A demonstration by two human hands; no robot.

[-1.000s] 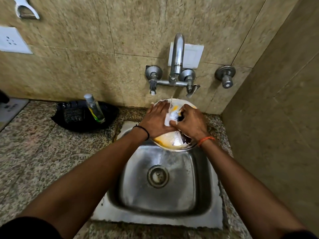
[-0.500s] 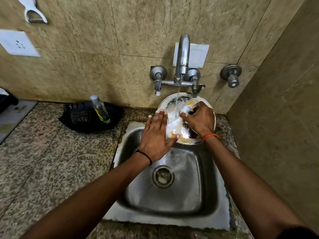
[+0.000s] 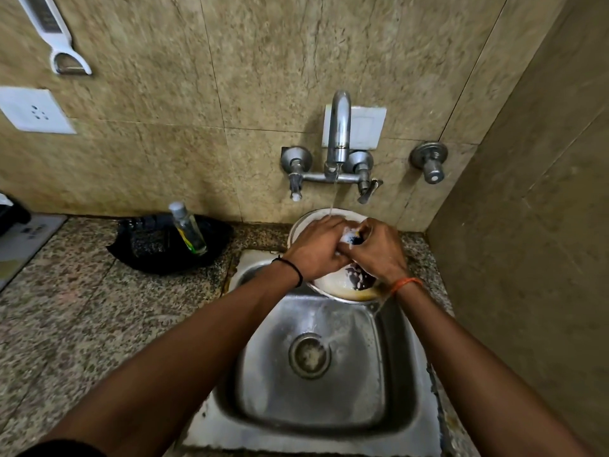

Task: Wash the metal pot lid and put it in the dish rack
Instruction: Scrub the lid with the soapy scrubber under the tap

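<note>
The round metal pot lid (image 3: 331, 285) rests tilted at the back of the sink, soapy, with yellowish residue along its lower edge. A thin stream of water falls on it from the tap (image 3: 339, 133). My left hand (image 3: 314, 249) lies curled over the lid's upper left part and grips it. My right hand (image 3: 379, 253) meets it from the right, closed around a foamy scrubber (image 3: 351, 238). A dark patch (image 3: 357, 280) shows on the lid below my right hand. Both hands hide most of the lid.
The steel sink (image 3: 392, 390) with its drain (image 3: 309, 354) is below my hands. A black tray (image 3: 148, 252) holding a clear bottle (image 3: 188, 230) stands on the granite counter (image 3: 66, 308) to the left. A tiled wall (image 3: 527, 258) closes off the right.
My left hand has moved from lying flat at the lid's left edge up onto the lid, against my right hand. The right hand still rubs the lid with the scrubber.
</note>
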